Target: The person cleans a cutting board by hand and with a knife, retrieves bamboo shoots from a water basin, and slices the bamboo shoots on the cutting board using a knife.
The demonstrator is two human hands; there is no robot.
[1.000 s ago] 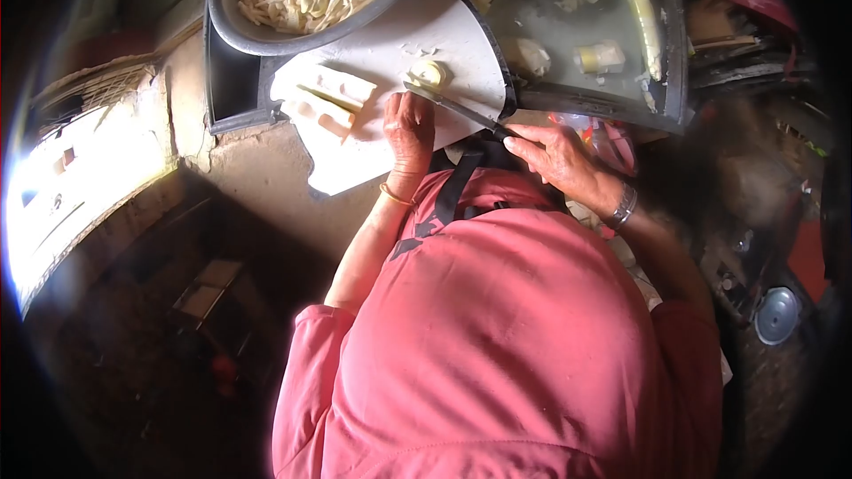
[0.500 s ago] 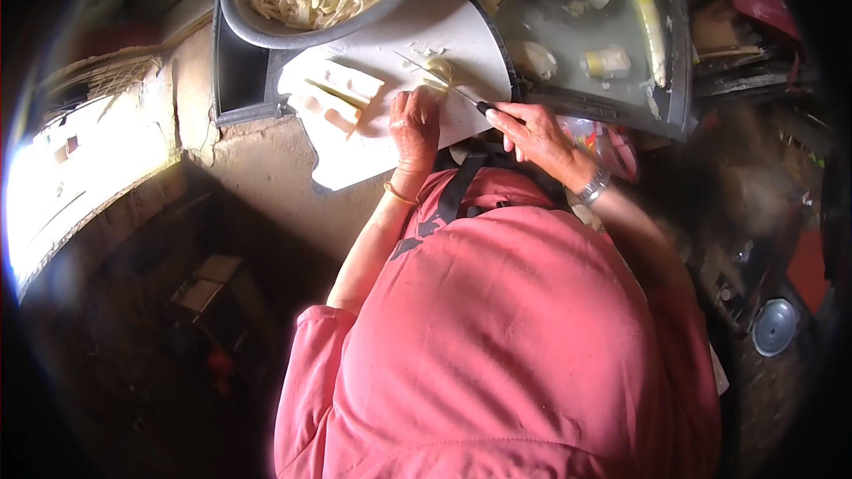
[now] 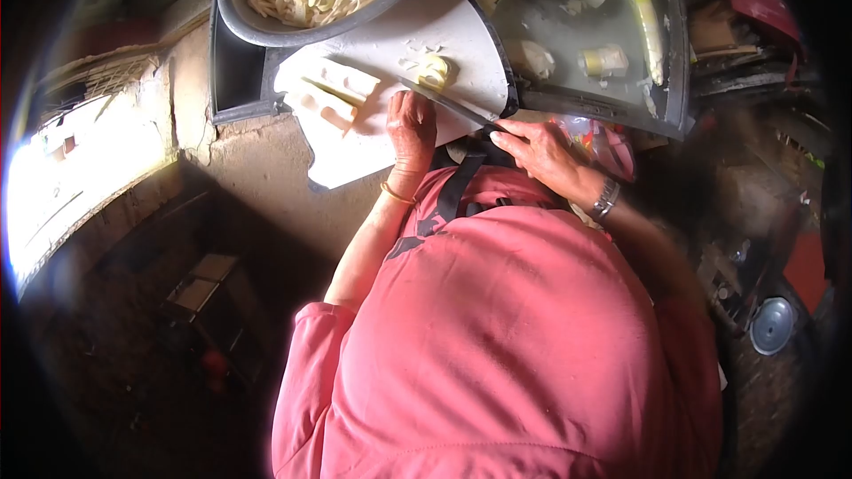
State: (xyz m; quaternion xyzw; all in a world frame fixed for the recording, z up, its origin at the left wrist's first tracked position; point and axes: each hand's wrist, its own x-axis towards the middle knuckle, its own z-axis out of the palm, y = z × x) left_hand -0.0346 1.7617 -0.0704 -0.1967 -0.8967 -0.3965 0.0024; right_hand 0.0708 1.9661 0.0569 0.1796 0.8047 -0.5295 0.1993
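Note:
My right hand [image 3: 540, 149] is wrapped round the black handle of a knife [image 3: 453, 106], whose blade points up and left over the white cutting board [image 3: 461, 35]. My left hand [image 3: 412, 124] rests on the board with its fingers bent together, beside the blade; anything under the fingertips is hidden. Just beyond the blade lie pale yellow cut pieces [image 3: 432, 71]. Left of my left hand are whitish lengths of a peeled stalk [image 3: 342, 84], lying side by side on the board.
A grey basin [image 3: 232, 9] of pale cut strips stands at the top left. On the right, a dark-edged glass surface [image 3: 568, 44] bears several stalk pieces. A round metal lid [image 3: 772, 325] lies low at the right.
The knife has swung down, away from the yellow pieces and back towards my left hand. My right hand has shifted slightly down and right since half a second ago.

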